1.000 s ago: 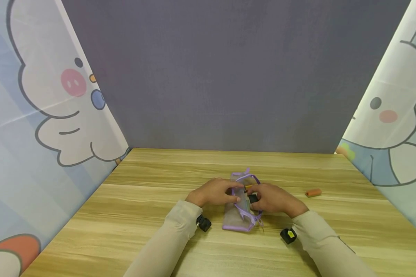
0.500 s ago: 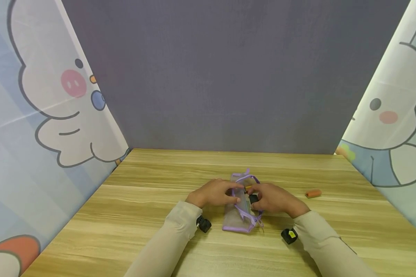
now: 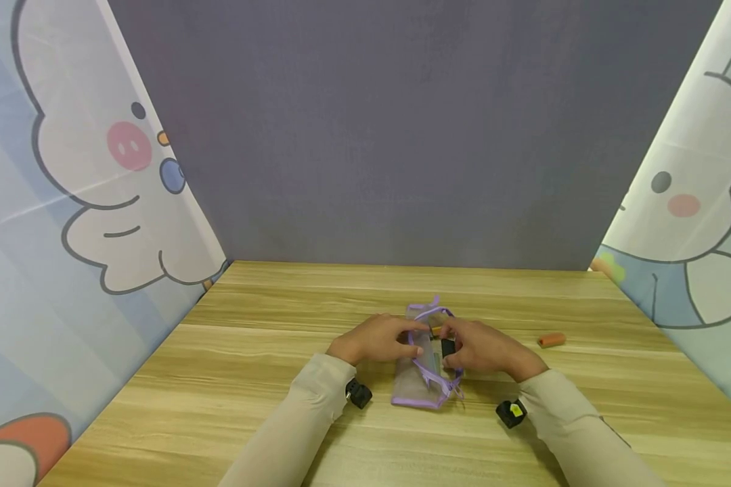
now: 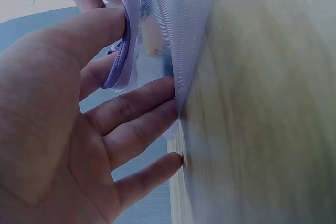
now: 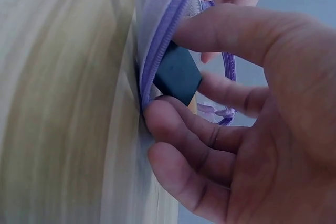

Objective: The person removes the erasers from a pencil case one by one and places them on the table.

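A see-through mesh pencil case with purple trim lies on the table, its zip parted. My left hand pinches the near-left zip edge between thumb and forefinger; its other fingers rest against the mesh and tabletop. At the opening, my right hand has thumb and fingers curled round a small black block, beside the other zip edge. Part of the block is hidden by the fingers and trim. Inside the case shows a yellow-orange piece, mostly covered.
A short orange-brown piece with a dark end lies on the wooden table to the right of the case. A grey panel stands behind the table, and printed cloths hang at both sides.
My right hand has shifted slightly to the right, and the black block shows a little more between its fingers. The left hand stays in place on the zip edge.
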Demonstrator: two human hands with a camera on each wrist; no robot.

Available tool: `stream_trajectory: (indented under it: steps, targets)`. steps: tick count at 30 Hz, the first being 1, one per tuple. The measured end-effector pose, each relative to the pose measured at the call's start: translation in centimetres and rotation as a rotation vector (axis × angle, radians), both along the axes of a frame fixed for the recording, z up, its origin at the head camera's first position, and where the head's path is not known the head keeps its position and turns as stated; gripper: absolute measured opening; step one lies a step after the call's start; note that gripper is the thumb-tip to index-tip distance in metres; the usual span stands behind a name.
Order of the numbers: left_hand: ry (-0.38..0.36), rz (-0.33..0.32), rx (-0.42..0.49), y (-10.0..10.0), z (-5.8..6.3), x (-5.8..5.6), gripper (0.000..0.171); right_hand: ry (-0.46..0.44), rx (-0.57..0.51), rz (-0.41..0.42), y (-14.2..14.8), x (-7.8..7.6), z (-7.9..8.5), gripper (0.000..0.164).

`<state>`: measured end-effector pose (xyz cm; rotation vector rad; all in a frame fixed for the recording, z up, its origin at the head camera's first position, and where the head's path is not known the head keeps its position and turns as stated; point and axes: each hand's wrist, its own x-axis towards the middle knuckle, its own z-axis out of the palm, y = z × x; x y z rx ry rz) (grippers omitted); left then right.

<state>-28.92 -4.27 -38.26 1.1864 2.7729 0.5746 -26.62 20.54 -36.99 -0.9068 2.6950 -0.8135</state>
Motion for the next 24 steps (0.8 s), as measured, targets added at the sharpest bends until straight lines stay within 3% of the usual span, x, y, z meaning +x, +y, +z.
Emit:
stream_trajectory:
  steps: [12,24]
  targets:
    - [-0.007,0.0,0.01,-0.01,-0.07,0.01,0.048,-0.016,-0.018,-0.024,0.26,0.04,-0.03,0.045]
    - [-0.001,0.001,0.003,0.09,-0.09,0.1,0.048,-0.033,-0.063,0.048,0.27,-0.05,-0.19,0.042]
